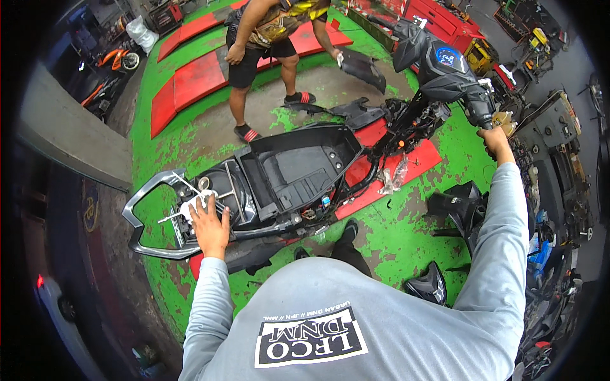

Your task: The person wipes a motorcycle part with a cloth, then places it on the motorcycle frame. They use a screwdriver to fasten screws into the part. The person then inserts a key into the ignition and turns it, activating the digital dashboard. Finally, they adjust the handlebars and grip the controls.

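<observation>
A partly stripped scooter stands across the middle, its black under-seat storage bin (305, 166) uncovered. My right hand (495, 143) is wrapped round the right handlebar grip at the far right. At the tail, my left hand (211, 227) rests with fingers spread over a white item (189, 207) I cannot make out fully. Beside it lies a metal T-handle wrench (231, 190), with other thin metal tools partly under the hand. A grey grab rail (141, 219) curves round the tail. Between the handlebars a dashboard display (448, 57) is lit.
Across the scooter a person (267, 38) bends, holding a dark body panel (363, 71). Red ramps (190, 95) lie on the green floor (216, 136). Black body panels (460, 206) lie near my right arm. A pillar (76, 120) stands left; cluttered shelving (559, 146) lines the right.
</observation>
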Available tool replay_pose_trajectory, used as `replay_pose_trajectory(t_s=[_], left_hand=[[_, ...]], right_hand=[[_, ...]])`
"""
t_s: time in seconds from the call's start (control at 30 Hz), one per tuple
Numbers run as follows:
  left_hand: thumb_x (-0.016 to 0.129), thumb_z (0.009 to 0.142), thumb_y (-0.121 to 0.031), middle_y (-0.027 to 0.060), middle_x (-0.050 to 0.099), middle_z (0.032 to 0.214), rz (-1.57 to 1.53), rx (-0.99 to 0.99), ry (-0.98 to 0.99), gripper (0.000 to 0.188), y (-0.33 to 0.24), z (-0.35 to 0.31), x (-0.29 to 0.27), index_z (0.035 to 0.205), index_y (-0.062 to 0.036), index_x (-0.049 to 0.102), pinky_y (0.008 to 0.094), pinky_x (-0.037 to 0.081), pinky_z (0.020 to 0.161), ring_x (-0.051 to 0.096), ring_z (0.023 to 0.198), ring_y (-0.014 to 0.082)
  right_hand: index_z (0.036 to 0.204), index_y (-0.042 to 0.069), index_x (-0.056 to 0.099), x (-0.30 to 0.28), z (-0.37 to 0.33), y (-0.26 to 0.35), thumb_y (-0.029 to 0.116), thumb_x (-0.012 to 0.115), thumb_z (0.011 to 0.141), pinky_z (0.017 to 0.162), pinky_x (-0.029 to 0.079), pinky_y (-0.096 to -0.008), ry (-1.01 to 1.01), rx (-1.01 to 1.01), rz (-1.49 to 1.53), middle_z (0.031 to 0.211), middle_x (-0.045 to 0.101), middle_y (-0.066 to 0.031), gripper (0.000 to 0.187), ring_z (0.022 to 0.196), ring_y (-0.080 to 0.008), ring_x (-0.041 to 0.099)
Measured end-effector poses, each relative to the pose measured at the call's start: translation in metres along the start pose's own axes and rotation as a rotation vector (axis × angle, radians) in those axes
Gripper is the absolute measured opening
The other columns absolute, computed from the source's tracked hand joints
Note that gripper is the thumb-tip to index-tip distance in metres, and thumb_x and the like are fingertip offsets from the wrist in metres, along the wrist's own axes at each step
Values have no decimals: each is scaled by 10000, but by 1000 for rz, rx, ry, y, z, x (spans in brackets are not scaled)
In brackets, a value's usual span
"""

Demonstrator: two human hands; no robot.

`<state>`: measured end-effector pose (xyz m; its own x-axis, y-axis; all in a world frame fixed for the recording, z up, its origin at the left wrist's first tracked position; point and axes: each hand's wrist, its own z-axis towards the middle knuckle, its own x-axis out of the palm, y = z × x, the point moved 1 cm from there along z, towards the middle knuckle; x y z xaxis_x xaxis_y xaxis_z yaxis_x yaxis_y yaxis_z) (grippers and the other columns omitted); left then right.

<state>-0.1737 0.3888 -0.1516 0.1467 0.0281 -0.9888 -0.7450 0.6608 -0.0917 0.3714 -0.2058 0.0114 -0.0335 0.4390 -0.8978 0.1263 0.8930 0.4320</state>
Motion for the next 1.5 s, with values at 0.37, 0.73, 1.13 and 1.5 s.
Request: replay_pose_trajectory(t_s=[0.37, 0.73, 1.13, 1.5], left_hand=[[617, 983, -454, 226, 373, 1600, -22, -3, -12, 596, -2, -1, -3, 1504, -188, 504, 624, 381, 1143, 259, 1513, 483], [624, 965, -474, 226, 379, 1598, -35, -9, -3, 634, -2, -2, -6, 1517, -189, 496, 625, 384, 1140, 256, 1515, 483], [637, 958, -467, 237, 384, 1592, -48, -4, -16, 630, -3, -2, -6, 1504, -182, 507, 630, 380, 1139, 260, 1512, 487], [647, 952, -465, 229, 390, 1588, -57, 10, -37, 640, 1, -2, 0, 1508, -187, 499, 631, 371, 1145, 265, 1507, 487]], right_hand=[[862, -97, 658, -2, -7, 8, 270, 763, 819, 476, 488, -413, -38, 9, -19, 695, 650, -135, 383, 521, -261, 630], [827, -110, 672, -2, -9, 9, 260, 757, 813, 474, 492, -417, -54, 11, -6, 682, 658, -148, 380, 518, -271, 640], [840, -113, 669, 1, 0, -1, 257, 754, 814, 483, 498, -419, -81, -14, -18, 667, 655, -150, 380, 508, -268, 636], [1031, -61, 733, -5, -17, 16, 334, 725, 815, 772, 593, -431, -67, 98, -141, 919, 767, -215, 450, 813, -312, 772]])
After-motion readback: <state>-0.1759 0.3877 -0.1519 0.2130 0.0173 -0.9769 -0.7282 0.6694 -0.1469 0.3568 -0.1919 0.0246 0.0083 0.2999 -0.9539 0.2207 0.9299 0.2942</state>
